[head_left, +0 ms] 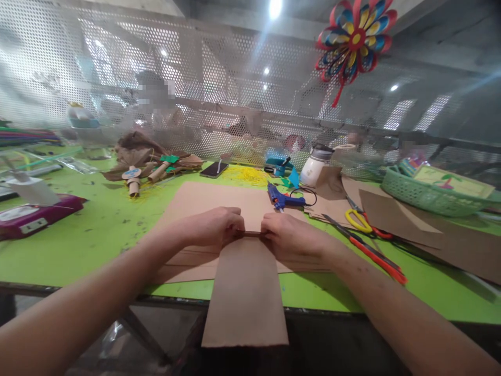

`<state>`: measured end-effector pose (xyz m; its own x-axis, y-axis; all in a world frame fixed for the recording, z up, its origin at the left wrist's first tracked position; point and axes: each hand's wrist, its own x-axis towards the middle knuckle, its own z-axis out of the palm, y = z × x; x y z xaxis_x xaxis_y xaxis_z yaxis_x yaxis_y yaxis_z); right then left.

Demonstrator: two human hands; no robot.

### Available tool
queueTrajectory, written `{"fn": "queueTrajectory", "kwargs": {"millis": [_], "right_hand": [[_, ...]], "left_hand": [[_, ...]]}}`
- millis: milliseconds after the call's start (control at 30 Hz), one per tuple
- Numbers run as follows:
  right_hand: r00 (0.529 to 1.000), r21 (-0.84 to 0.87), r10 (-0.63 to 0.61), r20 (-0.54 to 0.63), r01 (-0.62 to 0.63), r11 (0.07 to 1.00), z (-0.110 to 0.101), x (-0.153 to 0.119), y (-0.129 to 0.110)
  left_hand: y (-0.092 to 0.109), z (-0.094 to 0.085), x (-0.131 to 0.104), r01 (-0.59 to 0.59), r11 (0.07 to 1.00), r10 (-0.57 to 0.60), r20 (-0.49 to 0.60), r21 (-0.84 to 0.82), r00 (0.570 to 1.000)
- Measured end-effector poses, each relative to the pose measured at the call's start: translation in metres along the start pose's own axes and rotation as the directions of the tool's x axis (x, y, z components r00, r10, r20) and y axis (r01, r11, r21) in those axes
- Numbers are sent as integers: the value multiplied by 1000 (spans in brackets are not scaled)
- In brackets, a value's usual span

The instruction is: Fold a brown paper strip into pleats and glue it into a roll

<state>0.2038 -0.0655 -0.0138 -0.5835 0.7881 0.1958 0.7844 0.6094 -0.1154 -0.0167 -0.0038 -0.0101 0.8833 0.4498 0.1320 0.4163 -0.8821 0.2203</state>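
Here's the left hand (217,225) and the right hand (293,234), fingers (234,220) of both clamped on the far end of the brown strip (248,292), where a narrow, darker fold shows between them! That strip lies over the larger sheets (191,203) and runs out past the near edge of the green tabletop (97,214). Just beyond the hands sits the blue glue gun (282,198), with the orange cutter (371,253) and yellow-handled scissors (358,222) off to the right.
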Motion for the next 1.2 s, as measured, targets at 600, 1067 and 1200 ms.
{"fn": "queueTrajectory", "kwargs": {"millis": [600, 1067, 1200], "right_hand": [[999, -120, -49, 2, 49, 992, -3, -3, -9], [978, -112, -59, -199, 38, 993, -3, 4, 2], [965, -96, -48, -258, 24, 995, -3, 4, -1]], "left_hand": [[11, -1, -12, 17, 998, -16, -9, 60, 1000], [15, -20, 27, 357, 799, -319, 163, -484, 934], [17, -7, 24, 338, 605, -295, 191, -721, 936]]}}
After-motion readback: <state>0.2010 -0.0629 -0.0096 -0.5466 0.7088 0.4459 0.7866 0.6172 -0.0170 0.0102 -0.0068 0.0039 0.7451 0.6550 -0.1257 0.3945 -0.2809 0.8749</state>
